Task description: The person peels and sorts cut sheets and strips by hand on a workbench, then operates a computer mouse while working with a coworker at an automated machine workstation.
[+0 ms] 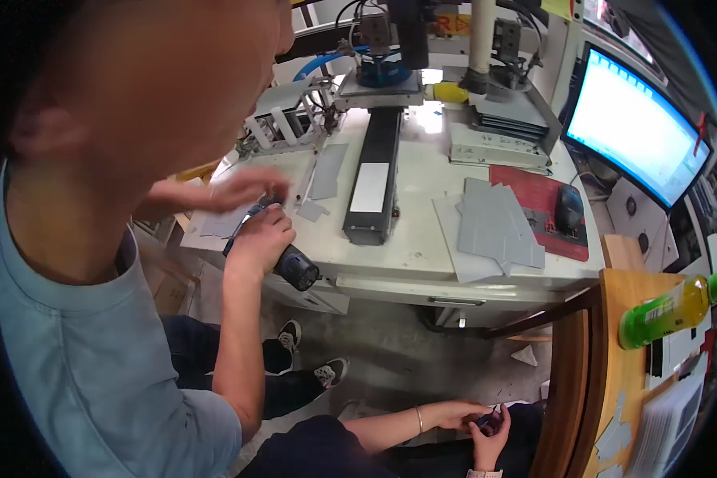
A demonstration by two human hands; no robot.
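Note:
Low in the view, both my hands meet over my lap around a small dark object [490, 420], whose kind I cannot make out. My left hand [454, 413], with a bracelet at its wrist, reaches in from the left, its fingers closed on the object's near side. My right hand [492, 438], with a pale watch band below it, has thumb and fingers curled around the same object. The fingers partly hide it.
A person in a light-blue shirt [80, 358] at left holds a black tool [295, 269]. The white worktable [422, 255] bears a black rail [372, 159], grey sheets [494, 223] and a mouse [568, 209]. A green bottle [665, 312] lies on a wooden surface [617, 295] near a monitor [637, 119].

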